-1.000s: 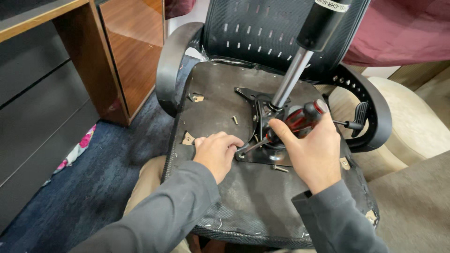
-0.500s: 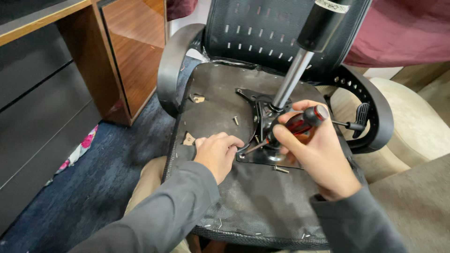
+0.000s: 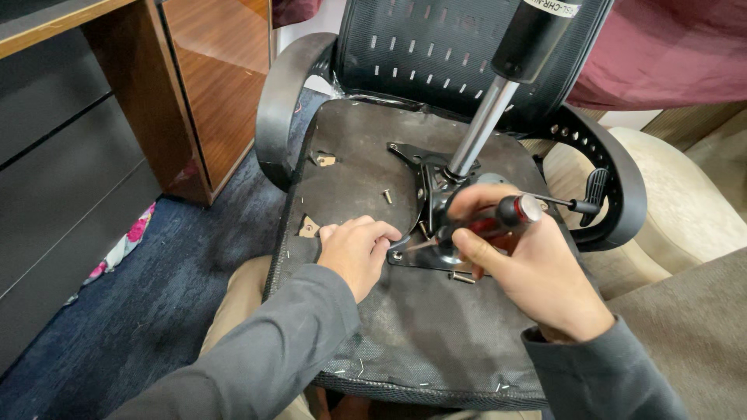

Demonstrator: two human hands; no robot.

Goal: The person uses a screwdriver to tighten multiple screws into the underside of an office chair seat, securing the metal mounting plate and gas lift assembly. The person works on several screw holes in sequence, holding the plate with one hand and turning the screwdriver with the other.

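An office chair lies upside down, its black seat underside [image 3: 366, 163] facing me. A black metal mechanism plate [image 3: 426, 167] is fixed at its centre, with a chrome gas cylinder [image 3: 482, 124] rising from it. My right hand [image 3: 529, 264] grips a screwdriver with a red and black handle [image 3: 498, 222], its tip angled down at the plate's near-left corner. My left hand [image 3: 358, 249] rests loosely curled on the seat beside that corner, fingertips touching the plate edge. A loose screw [image 3: 387, 196] stands on the seat; another bolt [image 3: 461, 277] lies by the plate's near edge.
Chair armrests curve at the left [image 3: 280, 117] and right [image 3: 615, 187]. The mesh backrest [image 3: 436, 54] stands behind. A wooden desk cabinet [image 3: 210, 85] is at the left over dark blue carpet [image 3: 156, 295]. A beige cushion [image 3: 685, 210] sits at the right.
My right hand has shifted on the screwdriver, moving slightly toward me and turning the handle. My left hand has stayed at the plate's corner.
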